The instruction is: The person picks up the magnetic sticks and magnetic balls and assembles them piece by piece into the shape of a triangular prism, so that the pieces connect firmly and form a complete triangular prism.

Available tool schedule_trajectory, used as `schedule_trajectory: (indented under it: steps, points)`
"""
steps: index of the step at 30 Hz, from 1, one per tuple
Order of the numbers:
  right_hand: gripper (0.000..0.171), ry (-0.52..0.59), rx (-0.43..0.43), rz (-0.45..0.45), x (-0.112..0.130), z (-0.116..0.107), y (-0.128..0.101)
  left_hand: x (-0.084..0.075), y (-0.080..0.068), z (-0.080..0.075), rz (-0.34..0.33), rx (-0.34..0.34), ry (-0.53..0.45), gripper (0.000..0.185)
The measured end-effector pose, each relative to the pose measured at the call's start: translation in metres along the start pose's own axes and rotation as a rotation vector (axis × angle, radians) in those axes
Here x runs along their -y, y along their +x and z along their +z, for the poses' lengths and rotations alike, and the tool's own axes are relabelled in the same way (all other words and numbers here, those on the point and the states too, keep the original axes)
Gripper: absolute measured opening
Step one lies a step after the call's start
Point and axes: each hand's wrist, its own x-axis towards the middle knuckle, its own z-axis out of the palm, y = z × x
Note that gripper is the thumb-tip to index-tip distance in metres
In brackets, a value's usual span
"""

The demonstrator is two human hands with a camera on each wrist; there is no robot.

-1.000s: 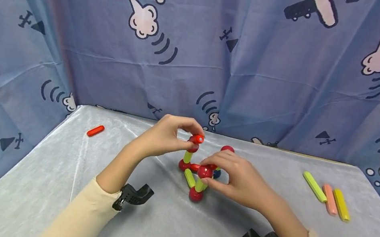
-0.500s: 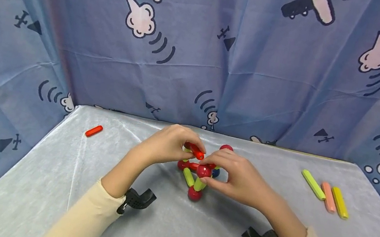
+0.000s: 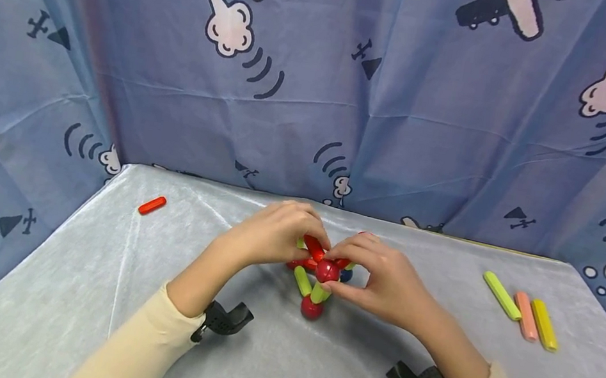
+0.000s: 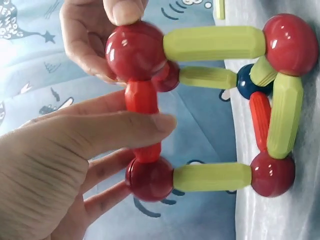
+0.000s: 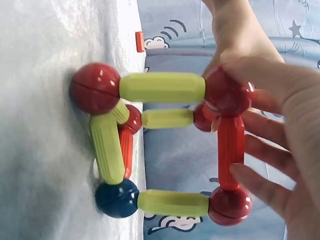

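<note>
- Left hand [image 3: 273, 236] gripping a short red plastic rod [image 4: 142, 120], bridging two glossy red balls of a ball-and-rod frame [image 3: 317, 275] at mid-counter, on the pale grey cloth-covered counter [image 3: 91, 288].
- Right hand [image 3: 383, 281] pinching the upper red ball [image 3: 327, 271] — grip closed, steadying that corner.
- Best seated by keeping the rod straight between both balls, light pressure only, lime-green rods [image 5: 162, 87] left undisturbed.
- Spare green, pink and yellow sticks [image 3: 521, 307] well apart on the right; loose red rod [image 3: 152, 205] far left.

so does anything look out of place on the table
One short red stick lies alone near the table's far left edge, apart from the three sticks grouped at the right. Nothing looks spilled or broken.
</note>
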Motion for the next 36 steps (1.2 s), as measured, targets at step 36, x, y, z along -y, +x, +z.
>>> schedule_trajectory:
  steps: [36]
  points:
    - [0.074,0.813,0.415,0.514,-0.099,0.003,-0.043,-0.028,-0.006,0.042,-0.612,0.381,-0.058,0.049]
